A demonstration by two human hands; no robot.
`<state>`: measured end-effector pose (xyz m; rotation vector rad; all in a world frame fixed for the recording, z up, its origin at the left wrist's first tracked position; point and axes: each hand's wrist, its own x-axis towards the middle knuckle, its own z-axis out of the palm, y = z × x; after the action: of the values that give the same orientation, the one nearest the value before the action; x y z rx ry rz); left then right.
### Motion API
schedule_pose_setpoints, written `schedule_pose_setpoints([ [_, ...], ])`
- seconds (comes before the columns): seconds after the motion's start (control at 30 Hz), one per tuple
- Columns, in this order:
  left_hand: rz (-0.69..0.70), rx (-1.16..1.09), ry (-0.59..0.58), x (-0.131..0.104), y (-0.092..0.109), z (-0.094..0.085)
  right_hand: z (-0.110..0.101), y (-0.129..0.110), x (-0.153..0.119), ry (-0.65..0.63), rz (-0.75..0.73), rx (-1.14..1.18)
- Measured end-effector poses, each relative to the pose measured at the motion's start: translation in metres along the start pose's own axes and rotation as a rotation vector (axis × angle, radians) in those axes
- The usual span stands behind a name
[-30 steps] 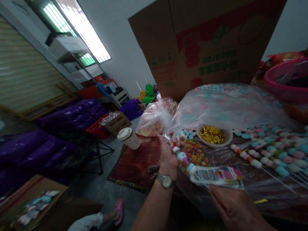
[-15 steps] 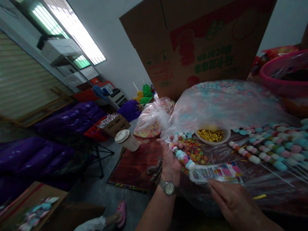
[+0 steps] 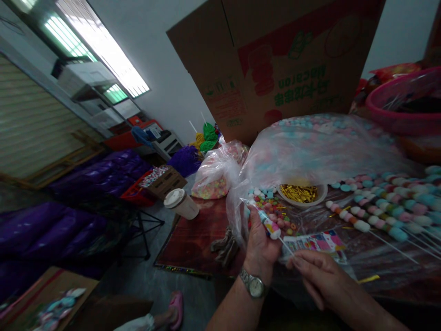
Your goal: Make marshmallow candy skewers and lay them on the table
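Note:
A marshmallow skewer point(image 3: 272, 228) lies tilted in my left hand point(image 3: 261, 243), whose fingers wrap round its beads. The upper part of the skewer seems to be inside clear, printed film. My right hand point(image 3: 320, 276) pinches the lower end of the thin white stick point(image 3: 287, 244). Beneath the stick, printed plastic sleeves point(image 3: 319, 241) lie flat on the table. Just beyond my left hand are loose ring-shaped candies point(image 3: 280, 219) in several colours. A wristwatch point(image 3: 256, 287) is on my left wrist.
A bowl of gold twist ties point(image 3: 298, 193) stands behind the sleeves. Finished-looking marshmallow skewers point(image 3: 399, 207) lie at right. A large bag of marshmallows point(image 3: 320, 147) rests before a cardboard box point(image 3: 275, 59). At left are a lidded cup point(image 3: 186, 207) and brown gloves or cloth point(image 3: 225, 246).
My left hand has moved right and its fingers have closed round the skewer. My right hand has shifted slightly, and the stick now shows between the hands.

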<state>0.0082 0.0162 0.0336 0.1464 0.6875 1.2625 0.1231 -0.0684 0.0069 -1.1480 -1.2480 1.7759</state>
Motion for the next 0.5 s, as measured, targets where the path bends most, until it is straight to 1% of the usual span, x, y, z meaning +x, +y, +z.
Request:
schedule_pose_setpoints([
  [0.1, 0.036, 0.083, 0.006, 0.002, -0.001, 0.001, -0.001, 0.005, 0.000, 0.099, -0.109, -0.303],
  [0.2, -0.006, 0.120, -0.001, 0.001, -0.013, 0.002, -0.002, 0.008, 0.003, 0.230, -0.255, -0.609],
  [0.23, -0.017, 0.119, 0.004, -0.001, -0.019, 0.001, -0.003, 0.009, 0.004, 0.278, -0.279, -0.671],
  [0.27, -0.029, 0.118, 0.009, -0.003, -0.024, -0.001, -0.004, 0.009, 0.006, 0.314, -0.283, -0.685],
  [0.3, -0.045, 0.118, 0.010, -0.004, -0.027, -0.003, -0.006, 0.009, 0.008, 0.328, -0.273, -0.640],
  [0.33, -0.062, 0.116, 0.000, -0.005, -0.029, -0.006, -0.008, 0.008, 0.008, 0.311, -0.247, -0.535],
  [0.37, -0.073, 0.111, -0.024, -0.005, -0.029, -0.010, -0.011, 0.007, 0.008, 0.260, -0.208, -0.382],
  [0.43, -0.104, 0.094, -0.108, -0.002, -0.022, -0.015, -0.015, 0.004, 0.005, 0.105, -0.107, -0.007],
  [0.5, -0.135, 0.075, -0.196, 0.004, -0.010, -0.016, -0.016, 0.003, 0.000, -0.050, -0.035, 0.318],
])
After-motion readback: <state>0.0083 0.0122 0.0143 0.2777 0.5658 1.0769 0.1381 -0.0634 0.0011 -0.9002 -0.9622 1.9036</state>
